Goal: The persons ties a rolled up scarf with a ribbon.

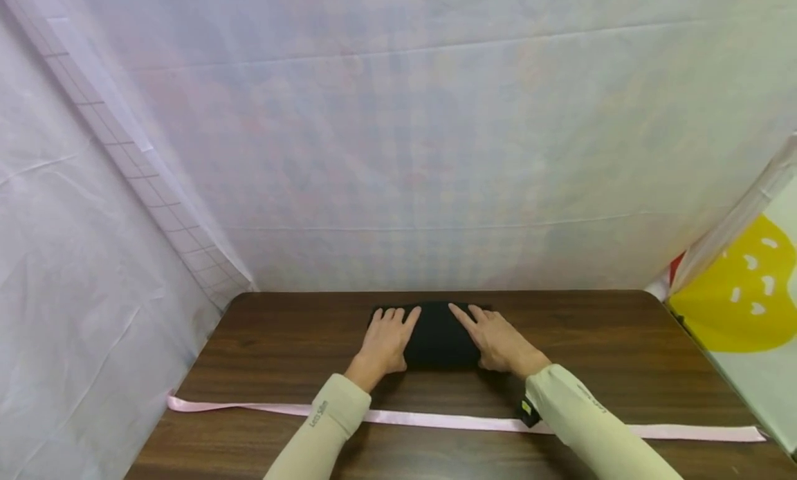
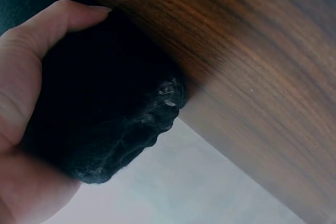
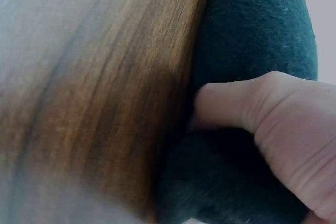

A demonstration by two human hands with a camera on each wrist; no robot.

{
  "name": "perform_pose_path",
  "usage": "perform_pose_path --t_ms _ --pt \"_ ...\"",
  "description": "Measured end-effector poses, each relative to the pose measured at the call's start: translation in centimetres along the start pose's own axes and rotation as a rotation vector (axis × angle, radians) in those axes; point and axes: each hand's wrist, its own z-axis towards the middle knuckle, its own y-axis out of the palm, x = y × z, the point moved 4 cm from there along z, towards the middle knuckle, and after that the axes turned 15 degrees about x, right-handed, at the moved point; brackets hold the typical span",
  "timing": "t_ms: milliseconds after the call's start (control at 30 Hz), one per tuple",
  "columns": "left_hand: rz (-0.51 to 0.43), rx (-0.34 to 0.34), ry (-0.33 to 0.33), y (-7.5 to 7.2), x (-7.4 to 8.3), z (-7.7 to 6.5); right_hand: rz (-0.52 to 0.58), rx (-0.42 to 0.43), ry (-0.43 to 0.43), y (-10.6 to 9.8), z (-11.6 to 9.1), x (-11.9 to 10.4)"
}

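Observation:
A thick, dark green-black bundle of folded fuzzy cloth (image 1: 441,338) lies near the far edge of the brown wooden table (image 1: 598,355). On its left part is my left hand (image 1: 382,340), fingers over the top and thumb along the near side. My right hand (image 1: 496,340) grips the right part the same way. The left wrist view shows the bundle's ruffled, lint-flecked end (image 2: 142,124) and the thumb (image 2: 63,19) along its side. In the right wrist view the other thumb (image 3: 236,100) presses into the cloth near the tabletop. Most of the fingers are hidden there.
A pink ribbon (image 1: 448,420) runs across the table between me and the bundle, passing under both forearms. White sheeting (image 1: 398,155) hangs behind the table and at the left. Beyond the right edge is a yellow shape (image 1: 735,314) with white marks.

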Motion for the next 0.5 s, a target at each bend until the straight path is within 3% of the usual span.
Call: perform_pose_path --t_ms 300,500 --pt "-0.025 0.064 0.022 -0.01 -0.02 0.2 -0.092 0.185 -0.076 0.09 -0.43 0.27" --pt "-0.002 0.124 0.032 0.31 0.4 0.19 -0.115 0.203 -0.088 0.11 -0.8 0.59"
